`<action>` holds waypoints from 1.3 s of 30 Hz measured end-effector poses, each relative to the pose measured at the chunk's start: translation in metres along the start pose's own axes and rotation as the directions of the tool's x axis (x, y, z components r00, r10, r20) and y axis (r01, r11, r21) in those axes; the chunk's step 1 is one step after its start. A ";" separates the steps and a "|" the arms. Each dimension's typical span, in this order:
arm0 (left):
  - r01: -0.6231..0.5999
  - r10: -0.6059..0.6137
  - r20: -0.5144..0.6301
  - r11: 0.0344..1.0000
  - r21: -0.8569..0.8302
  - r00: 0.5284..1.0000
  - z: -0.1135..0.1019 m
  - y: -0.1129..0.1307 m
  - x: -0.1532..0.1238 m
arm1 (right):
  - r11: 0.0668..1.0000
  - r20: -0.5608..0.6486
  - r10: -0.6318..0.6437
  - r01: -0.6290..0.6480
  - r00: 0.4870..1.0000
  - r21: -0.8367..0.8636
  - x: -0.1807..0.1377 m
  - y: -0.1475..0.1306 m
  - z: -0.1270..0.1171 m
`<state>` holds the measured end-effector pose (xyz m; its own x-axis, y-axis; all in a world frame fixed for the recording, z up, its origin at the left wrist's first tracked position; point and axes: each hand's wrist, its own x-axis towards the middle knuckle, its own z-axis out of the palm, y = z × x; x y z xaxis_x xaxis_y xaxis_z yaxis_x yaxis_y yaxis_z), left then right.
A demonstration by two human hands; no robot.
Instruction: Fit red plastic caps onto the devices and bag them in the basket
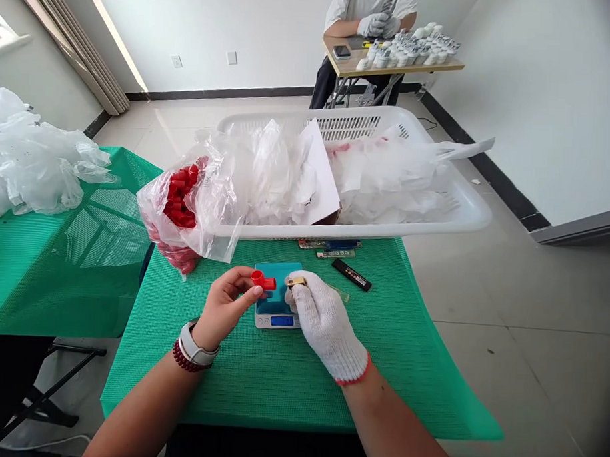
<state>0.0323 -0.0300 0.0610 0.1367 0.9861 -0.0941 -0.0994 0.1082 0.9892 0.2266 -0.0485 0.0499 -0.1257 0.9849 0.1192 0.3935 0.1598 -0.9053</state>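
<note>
Between the thumb and fingers of my bare left hand [231, 298] is a red T-shaped pipe fitting [263, 281], held above a small digital scale [278, 267]. My right hand [322, 316], in a white knitted glove with a red cuff, closes on a small brass-coloured tool [296, 281]; its exact kind is unclear, and the glove covers part of it. A short gap separates the tool from the fitting. The scale has a teal top and a lit blue display [282, 321]. Up and to the left, an open plastic bag [216, 185] holds several red fittings [181, 194].
A white plastic basket [409, 230] full of clear bags and a white card [319, 182] stands behind the scale. A black blade case [352, 275] lies on the green-covered table [379, 384]. Beyond, a gloved person [375, 24] sits at a table with white parts [416, 49].
</note>
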 end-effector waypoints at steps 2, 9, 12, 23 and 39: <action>-0.014 0.014 0.002 1.000 -0.012 1.000 0.000 0.000 0.000 | 0.999 -0.002 0.002 -0.002 1.000 -0.038 0.000 0.000 0.000; -0.009 0.009 -0.057 1.000 0.011 0.998 -0.001 -0.001 0.002 | 0.998 0.092 0.007 -0.014 0.996 0.067 -0.003 -0.002 0.000; -0.001 0.002 -0.018 1.000 0.029 1.000 0.000 0.001 0.001 | 0.999 0.017 0.036 -0.036 0.999 0.031 -0.002 0.000 0.000; -0.036 0.040 -0.043 0.996 0.080 0.998 -0.005 -0.011 0.005 | 0.997 0.052 0.060 -0.063 0.997 0.047 -0.003 0.005 0.000; -0.044 0.051 -0.125 0.997 0.061 0.991 -0.005 -0.013 0.011 | 0.629 -0.393 0.406 -0.564 0.825 -0.535 0.014 0.038 -0.099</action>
<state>0.0305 -0.0197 0.0463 0.0075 0.9984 -0.0568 -0.0448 0.0571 0.9974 0.3298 -0.0222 0.0572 0.4138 0.9038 -0.1087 0.8059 -0.4193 -0.4181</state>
